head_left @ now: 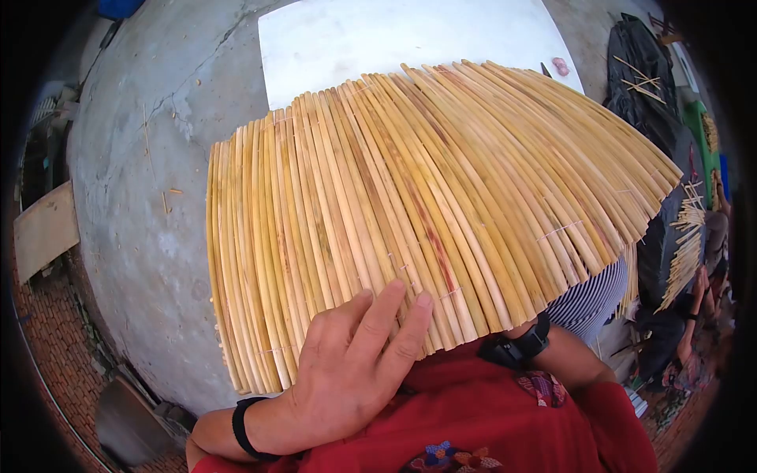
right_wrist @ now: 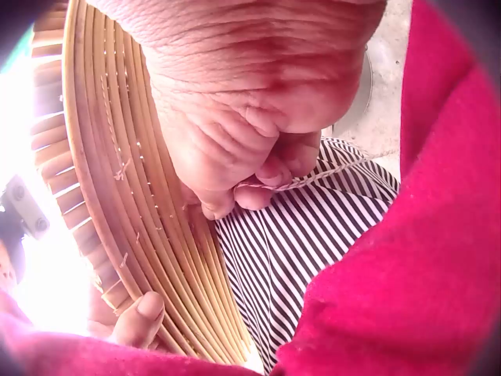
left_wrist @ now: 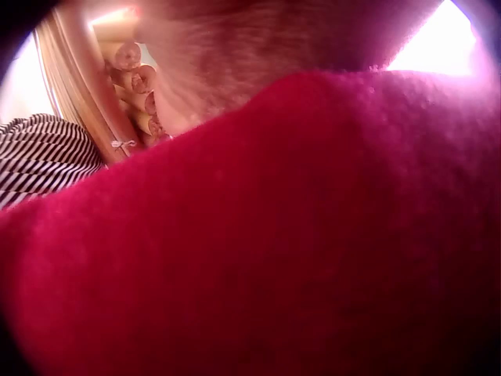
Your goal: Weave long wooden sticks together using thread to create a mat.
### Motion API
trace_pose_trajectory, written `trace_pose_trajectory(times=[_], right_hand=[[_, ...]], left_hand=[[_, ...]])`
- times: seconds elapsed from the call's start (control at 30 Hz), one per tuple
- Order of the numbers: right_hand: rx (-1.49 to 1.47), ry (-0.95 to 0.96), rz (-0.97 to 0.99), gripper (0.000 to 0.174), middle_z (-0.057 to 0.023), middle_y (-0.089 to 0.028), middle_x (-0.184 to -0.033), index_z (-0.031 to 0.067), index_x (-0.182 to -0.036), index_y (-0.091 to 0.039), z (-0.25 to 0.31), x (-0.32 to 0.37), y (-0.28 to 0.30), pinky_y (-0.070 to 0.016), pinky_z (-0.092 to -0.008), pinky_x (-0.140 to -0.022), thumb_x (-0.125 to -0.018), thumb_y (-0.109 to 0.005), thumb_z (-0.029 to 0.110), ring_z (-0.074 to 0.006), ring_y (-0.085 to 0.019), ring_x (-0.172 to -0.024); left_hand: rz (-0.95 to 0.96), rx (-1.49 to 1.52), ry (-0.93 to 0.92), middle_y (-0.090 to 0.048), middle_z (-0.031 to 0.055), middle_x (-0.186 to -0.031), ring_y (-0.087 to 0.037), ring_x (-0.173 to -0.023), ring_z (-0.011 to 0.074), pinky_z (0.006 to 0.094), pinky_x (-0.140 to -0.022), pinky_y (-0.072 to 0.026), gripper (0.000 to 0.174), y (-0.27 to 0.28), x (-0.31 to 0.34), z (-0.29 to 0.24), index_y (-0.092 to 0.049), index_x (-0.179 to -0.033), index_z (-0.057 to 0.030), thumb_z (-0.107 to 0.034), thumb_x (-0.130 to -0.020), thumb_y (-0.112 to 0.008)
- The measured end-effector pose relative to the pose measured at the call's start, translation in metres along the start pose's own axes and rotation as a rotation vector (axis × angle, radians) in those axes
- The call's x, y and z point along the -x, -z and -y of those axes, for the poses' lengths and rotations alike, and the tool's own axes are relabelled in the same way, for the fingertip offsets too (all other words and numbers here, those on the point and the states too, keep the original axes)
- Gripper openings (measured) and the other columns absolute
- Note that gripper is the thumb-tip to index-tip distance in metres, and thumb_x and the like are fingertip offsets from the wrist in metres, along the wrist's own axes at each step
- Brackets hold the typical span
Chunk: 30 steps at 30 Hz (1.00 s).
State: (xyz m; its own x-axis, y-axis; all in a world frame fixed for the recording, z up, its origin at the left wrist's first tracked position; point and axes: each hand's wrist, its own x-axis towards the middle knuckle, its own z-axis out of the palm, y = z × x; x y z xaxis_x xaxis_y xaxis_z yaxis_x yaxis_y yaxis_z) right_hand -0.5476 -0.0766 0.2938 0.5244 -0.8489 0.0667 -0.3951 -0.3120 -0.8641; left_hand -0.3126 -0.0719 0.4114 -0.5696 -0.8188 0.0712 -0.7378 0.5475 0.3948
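A large mat of slim wooden sticks [head_left: 441, 189], joined by thin thread, lies across the lap and over a white board. On its near edge the left hand [head_left: 347, 363] spreads its fingers over the top; in the right wrist view the left thumb [right_wrist: 141, 317] presses the mat's other face. Below the mat, hidden from the head view, the right hand [right_wrist: 243, 117] has its fingers curled round a thin twisted string [right_wrist: 329, 174], close against the sticks. Red sleeve and part of a hand [left_wrist: 235, 63] fill most of the left wrist view, beside cut stick ends [left_wrist: 141, 78].
The white board [head_left: 394, 35] extends beyond the mat, with a small pink item [head_left: 561, 66] and a dark pointed one on it. Black plastic [head_left: 643, 71] and loose sticks [head_left: 684, 244] lie at the right, near another seated person. Striped cloth [right_wrist: 290, 258] covers the lap.
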Motion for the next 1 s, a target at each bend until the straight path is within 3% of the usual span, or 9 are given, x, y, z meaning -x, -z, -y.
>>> trace_pose_trajectory(times=[0.1,0.2,0.3,0.4,0.5,0.7,0.87,1.0], right_hand=[[-0.046,-0.01,-0.01,0.049,-0.0121,-0.046,-0.137,0.0091,-0.136,-0.044,-0.003,-0.001,-0.005,-0.037,-0.0385,-0.105,-0.092,-0.056,0.029,-0.0267,-0.044,-0.126],[-0.101,-0.019,-0.023,0.05,-0.012,-0.046,-0.138,0.0095,-0.136,-0.043,-0.006,-0.002,-0.013,-0.0366,-0.0385,-0.105,-0.092,-0.056,0.029,-0.0269,-0.044,-0.126],[-0.157,-0.026,-0.031,0.051,-0.012,-0.045,-0.138,0.0098,-0.137,-0.043,-0.011,-0.001,-0.023,-0.0361,-0.0385,-0.106,-0.092,-0.056,0.03,-0.0271,-0.043,-0.127],[-0.205,-0.041,-0.033,0.052,-0.012,-0.045,-0.139,0.0102,-0.137,-0.042,-0.01,-0.002,-0.023,-0.0357,-0.0384,-0.106,-0.092,-0.055,0.031,-0.0273,-0.043,-0.127],[-0.251,-0.054,-0.033,0.053,-0.0119,-0.044,-0.139,0.0105,-0.138,-0.041,-0.009,-0.002,-0.024,-0.0352,-0.0384,-0.107,-0.092,-0.055,0.032,-0.0275,-0.042,-0.128],[-0.364,-0.075,-0.024,0.054,-0.0118,-0.043,-0.14,0.0112,-0.139,-0.039,-0.014,-0.001,-0.028,-0.0343,-0.0384,-0.108,-0.092,-0.054,0.033,-0.0279,-0.041,-0.129],[-0.412,-0.084,0.064,0.055,-0.0113,-0.043,-0.14,0.012,-0.139,-0.04,-0.017,-0.003,-0.033,-0.0328,-0.0391,-0.109,-0.092,-0.055,0.035,-0.0281,-0.041,-0.129],[0.34,0.254,-0.045,0.051,-0.0121,-0.049,-0.135,0.0109,-0.134,-0.047,-0.021,-0.002,-0.033,-0.0346,-0.0418,-0.106,-0.089,-0.056,0.033,-0.0308,-0.045,-0.124]], left_hand=[[-0.052,0.042,0.045,-0.054,0.021,-0.117,-0.056,-0.087,0.0317,0.0366,-0.075,-0.0468,0.071,-0.006,0.002,-0.004,-0.049,-0.126,0.007,-0.002,-0.057,-0.068],[0.026,0.04,0.1,-0.05,0.0211,-0.12,-0.054,-0.093,0.0339,0.0391,-0.079,-0.0457,0.077,-0.013,0.008,-0.007,-0.044,-0.128,0.0107,0.0,-0.055,-0.068],[0.202,0.083,0.122,-0.047,0.02,-0.118,-0.05,-0.101,0.0372,0.0442,-0.088,-0.043,0.077,-0.01,0.01,-0.009,-0.044,-0.13,0.0064,0.002,-0.056,-0.066],[0.159,0.021,0.119,-0.047,0.019,-0.115,-0.046,-0.107,0.0408,0.0503,-0.095,-0.0382,0.074,-0.009,0.006,-0.009,-0.048,-0.13,-0.0016,0.005,-0.058,-0.065],[0.111,0.033,0.113,-0.045,0.0215,-0.123,-0.044,-0.112,0.0447,0.0547,-0.098,-0.0359,0.072,-0.021,0.011,-0.003,-0.051,-0.129,-0.0087,0.005,-0.06,-0.065],[0.013,-0.019,0.087,-0.032,0.0244,-0.143,-0.038,-0.122,0.047,0.0543,-0.1,-0.0346,0.075,-0.041,0.023,-0.003,-0.05,-0.13,-0.0095,0.006,-0.059,-0.066],[-0.041,0.133,0.135,-0.032,0.0241,-0.143,-0.036,-0.126,0.0451,0.0496,-0.103,-0.0342,0.086,-0.043,0.029,-0.004,-0.044,-0.135,-0.0087,0.006,-0.054,-0.07],[-0.11,0.25,0.16,-0.032,0.0237,-0.143,-0.036,-0.127,0.0442,0.0485,-0.104,-0.0337,0.091,-0.051,0.029,-0.01,-0.041,-0.137,-0.0072,0.007,-0.051,-0.071]])
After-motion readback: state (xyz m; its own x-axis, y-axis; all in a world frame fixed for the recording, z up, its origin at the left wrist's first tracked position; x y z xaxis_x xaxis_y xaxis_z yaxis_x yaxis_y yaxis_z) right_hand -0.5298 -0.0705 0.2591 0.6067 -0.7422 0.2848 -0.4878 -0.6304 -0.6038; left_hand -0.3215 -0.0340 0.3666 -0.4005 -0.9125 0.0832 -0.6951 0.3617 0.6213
